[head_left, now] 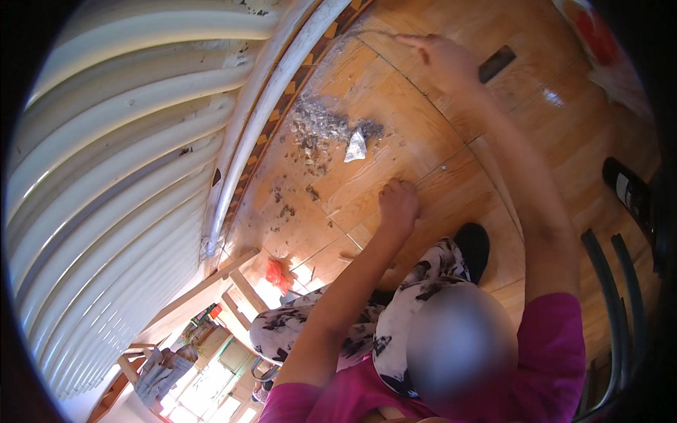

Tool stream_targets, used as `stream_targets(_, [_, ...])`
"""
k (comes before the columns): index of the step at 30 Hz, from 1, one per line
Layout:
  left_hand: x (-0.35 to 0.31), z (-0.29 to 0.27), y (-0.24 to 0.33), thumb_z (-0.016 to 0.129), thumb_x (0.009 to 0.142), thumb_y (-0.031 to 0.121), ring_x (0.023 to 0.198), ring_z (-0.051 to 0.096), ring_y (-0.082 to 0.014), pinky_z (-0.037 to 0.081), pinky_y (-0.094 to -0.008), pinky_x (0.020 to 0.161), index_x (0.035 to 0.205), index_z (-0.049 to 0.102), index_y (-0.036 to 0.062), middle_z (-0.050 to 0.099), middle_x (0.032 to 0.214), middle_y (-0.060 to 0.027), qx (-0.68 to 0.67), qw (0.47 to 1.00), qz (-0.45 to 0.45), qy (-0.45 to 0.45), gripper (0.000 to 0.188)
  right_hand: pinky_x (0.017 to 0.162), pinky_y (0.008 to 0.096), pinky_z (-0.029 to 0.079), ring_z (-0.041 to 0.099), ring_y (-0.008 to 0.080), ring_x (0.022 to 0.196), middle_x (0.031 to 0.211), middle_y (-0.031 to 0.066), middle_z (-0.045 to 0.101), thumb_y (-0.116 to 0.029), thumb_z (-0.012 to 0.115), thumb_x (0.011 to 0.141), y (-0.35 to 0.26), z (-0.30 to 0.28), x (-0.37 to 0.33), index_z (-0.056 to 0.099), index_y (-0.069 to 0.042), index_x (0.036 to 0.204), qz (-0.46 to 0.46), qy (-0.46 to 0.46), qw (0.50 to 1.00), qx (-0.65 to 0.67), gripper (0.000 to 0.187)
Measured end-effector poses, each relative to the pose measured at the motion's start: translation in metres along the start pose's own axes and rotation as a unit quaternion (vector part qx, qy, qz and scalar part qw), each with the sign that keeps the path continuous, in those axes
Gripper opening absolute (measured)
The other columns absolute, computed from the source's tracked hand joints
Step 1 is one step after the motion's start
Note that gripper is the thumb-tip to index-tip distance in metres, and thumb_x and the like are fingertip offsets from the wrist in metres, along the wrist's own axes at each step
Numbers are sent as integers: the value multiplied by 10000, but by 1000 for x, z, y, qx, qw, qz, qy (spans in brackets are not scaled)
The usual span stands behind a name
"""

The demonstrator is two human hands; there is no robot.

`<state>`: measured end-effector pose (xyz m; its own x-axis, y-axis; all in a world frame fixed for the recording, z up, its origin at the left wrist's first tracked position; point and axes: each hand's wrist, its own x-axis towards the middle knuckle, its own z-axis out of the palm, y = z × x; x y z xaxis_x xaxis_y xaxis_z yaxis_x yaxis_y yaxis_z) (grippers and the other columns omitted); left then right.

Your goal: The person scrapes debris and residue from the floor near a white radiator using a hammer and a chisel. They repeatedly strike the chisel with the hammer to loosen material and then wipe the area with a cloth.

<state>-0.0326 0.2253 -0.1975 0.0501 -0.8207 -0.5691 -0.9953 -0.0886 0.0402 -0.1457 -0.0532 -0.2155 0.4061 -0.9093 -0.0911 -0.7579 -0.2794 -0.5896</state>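
My right hand reaches far forward over the wood-patterned tile floor, its index finger stretched toward the wall edge. A thin dark strand shows at that fingertip; whether the hand pinches it I cannot tell. Lower down, my left hand is closed in a fist close to the floor, and what it holds, if anything, is hidden. Between the hands and the wall lies a heap of grey fluffy dirt, with a crumpled silvery scrap on its near side. Smaller dark crumbs trail toward me.
A ribbed white radiator and white pipe run along the left. A dark rectangular object, a red-and-white plastic bag and a dark object with a pale label lie rightward. Metal tubes stand lower right; red plastic lies lower left.
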Motion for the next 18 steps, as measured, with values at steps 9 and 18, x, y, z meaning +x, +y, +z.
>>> stream_targets(9, [3,5,1,829,607,272,913,598,-345,511,-435,782,955,564,-12,567,961,-175,18,1000,-3,-3,522,595,366,514,665,235,755,972,36,688,-125,538,868,-5,-13,-8,597,-389,1273,34,3,999,33,487])
stream_targets(18, [3,-3,3,821,608,267,934,604,-346,509,-427,789,941,571,-20,582,985,-190,-7,1000,5,-16,506,594,360,513,650,225,716,860,24,682,-139,527,899,1,-8,-10,603,-394,1265,62,11,997,48,453])
